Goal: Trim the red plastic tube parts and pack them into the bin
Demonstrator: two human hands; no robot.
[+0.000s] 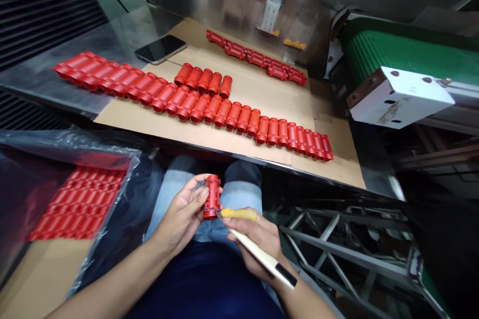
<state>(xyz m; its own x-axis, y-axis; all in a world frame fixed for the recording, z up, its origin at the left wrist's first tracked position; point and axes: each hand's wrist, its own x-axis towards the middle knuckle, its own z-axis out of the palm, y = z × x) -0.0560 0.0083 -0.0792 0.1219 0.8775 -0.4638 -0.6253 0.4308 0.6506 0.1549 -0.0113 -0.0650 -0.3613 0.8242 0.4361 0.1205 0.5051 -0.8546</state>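
My left hand is closed around a red plastic tube-shaped part, held upright above my lap. Its near side shows a raised frame with ribs between two round ends. In my right hand lies a slim knife with a cream handle and a black end. A yellow cover sits on a finger of that hand. The knife's tip is at the lower end of the red part; whether it touches is too small to tell.
A long row of red parts lies across the cardboard on the metal table, with more behind. A phone lies at the back left. At left stands a plastic-lined box of red parts; at right, a green conveyor.
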